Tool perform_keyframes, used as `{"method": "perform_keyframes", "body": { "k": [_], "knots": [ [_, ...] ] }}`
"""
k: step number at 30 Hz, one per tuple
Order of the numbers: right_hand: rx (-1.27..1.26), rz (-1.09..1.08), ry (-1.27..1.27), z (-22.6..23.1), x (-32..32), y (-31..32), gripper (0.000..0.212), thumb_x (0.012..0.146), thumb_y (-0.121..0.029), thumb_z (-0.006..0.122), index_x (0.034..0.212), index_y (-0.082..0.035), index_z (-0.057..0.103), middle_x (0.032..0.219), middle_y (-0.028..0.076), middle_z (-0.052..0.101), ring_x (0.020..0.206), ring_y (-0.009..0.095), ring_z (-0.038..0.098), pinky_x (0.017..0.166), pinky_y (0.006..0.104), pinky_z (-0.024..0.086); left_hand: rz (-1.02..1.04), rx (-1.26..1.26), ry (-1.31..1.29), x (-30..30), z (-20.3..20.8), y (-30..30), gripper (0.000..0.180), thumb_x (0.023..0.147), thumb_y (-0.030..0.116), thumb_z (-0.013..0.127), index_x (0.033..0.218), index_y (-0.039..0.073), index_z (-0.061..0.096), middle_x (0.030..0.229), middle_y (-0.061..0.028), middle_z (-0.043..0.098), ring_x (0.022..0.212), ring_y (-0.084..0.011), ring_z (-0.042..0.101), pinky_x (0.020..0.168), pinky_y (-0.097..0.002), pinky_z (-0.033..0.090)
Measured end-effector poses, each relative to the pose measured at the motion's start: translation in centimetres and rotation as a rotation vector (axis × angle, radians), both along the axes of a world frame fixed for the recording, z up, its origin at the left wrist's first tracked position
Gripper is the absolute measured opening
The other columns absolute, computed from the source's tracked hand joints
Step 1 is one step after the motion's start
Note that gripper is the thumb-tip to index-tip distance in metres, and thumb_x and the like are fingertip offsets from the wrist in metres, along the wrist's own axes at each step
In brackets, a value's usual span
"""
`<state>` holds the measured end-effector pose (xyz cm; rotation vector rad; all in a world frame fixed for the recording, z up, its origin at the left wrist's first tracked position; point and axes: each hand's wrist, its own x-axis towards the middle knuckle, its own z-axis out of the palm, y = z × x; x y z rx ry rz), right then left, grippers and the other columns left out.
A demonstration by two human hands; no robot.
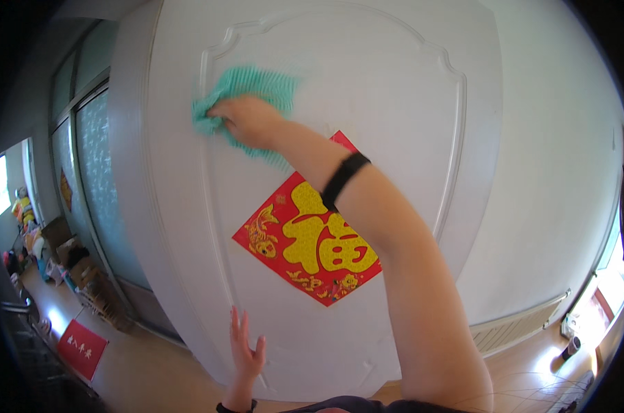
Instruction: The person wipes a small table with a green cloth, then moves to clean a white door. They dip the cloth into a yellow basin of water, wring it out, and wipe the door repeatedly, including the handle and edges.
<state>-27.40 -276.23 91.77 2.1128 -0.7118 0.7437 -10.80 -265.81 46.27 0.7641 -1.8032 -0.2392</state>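
Note:
My right hand is closed on a teal ribbed cloth and presses it to the upper left part of a white panelled door. The cloth spreads out around my fingers and is slightly smeared by motion. Below my right forearm, which wears a black band, a red diamond-shaped paper decoration with gold figures is stuck on the door; the arm hides its right side. Low in the view, my left hand is raised with its fingers apart, holding nothing, near the door's lower part.
Left of the door stands a frosted-glass sliding door. Farther left are a red mat on the wooden floor, a wooden rack and piled belongings. A beige radiator runs along the right wall, with a dark cup on the floor.

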Motion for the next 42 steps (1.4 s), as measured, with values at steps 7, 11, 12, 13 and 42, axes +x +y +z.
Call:
{"method": "perform_keyframes", "body": {
  "k": [7, 11, 12, 13, 42],
  "knots": [
    [1.451, 0.874, -0.808, -13.4, -1.6, 8.9, 0.03, 0.104, -0.018, 0.042, 0.124, -0.001, 0.058, 0.111, 0.004, 0.065, 0.102, 0.015, 0.059, 0.091, 0.0341, 0.049, -0.48, 0.375, 0.713, 1.0, 6.0, 1.8, 0.071, 0.097, 0.026, 0.061, 0.156, 0.013, 0.024, 0.16, -0.011, 0.027, 0.142, -0.031, 0.036, 0.112, -0.0483, 0.035],
    [1.453, 0.659, -0.756, -19.2, -2.6, 12.8, 0.036, 0.1, -0.019, 0.052, 0.133, -0.004, 0.053, 0.118, 0.009, 0.062, 0.109, 0.019, 0.058, 0.094, 0.0347, 0.049, -1.088, 0.493, 1.008, -0.4, 8.6, 4.3, 0.063, 0.099, 0.019, 0.059, 0.154, 0.015, 0.027, 0.153, -0.0079, 0.037, 0.136, -0.0259, 0.044, 0.107, -0.045, 0.042],
    [1.217, 0.538, -0.593, -20.5, -2.5, 13.8, 0.038, 0.099, -0.018, 0.056, 0.134, -0.005, 0.052, 0.121, 0.01, 0.061, 0.111, 0.02, 0.058, 0.095, 0.0347, 0.049, -1.061, 0.536, 1.027, -1.3, 8.8, 4.9, 0.061, 0.1, 0.018, 0.058, 0.152, 0.015, 0.028, 0.151, -0.0068, 0.04, 0.134, -0.0248, 0.045, 0.106, -0.0447, 0.043],
    [0.997, 0.344, -0.442, -21.8, -2.6, 14.8, 0.042, 0.097, -0.017, 0.059, 0.136, -0.005, 0.051, 0.123, 0.012, 0.06, 0.113, 0.022, 0.058, 0.095, 0.0348, 0.049, -1.041, 0.581, 1.041, -2.1, 9.0, 5.2, 0.058, 0.1, 0.017, 0.058, 0.151, 0.014, 0.03, 0.148, -0.0057, 0.042, 0.132, -0.0236, 0.047, 0.104, -0.0443, 0.045],
    [-0.726, -0.434, -0.399, 10.9, -3.6, -3.1, 0.04, 0.098, -0.025, 0.043, 0.129, -0.004, 0.058, 0.142, 0.016, 0.053, 0.136, 0.038, 0.043, 0.112, 0.0473, 0.034, 0.175, 0.062, -0.174, 8.7, 1.8, -14.7, 0.093, 0.091, 0.039, 0.061, 0.158, 0.003, 0.007, 0.163, -0.0251, 0.006, 0.149, -0.0482, 0.006, 0.118, -0.0598, 0.013]
  ]
}}
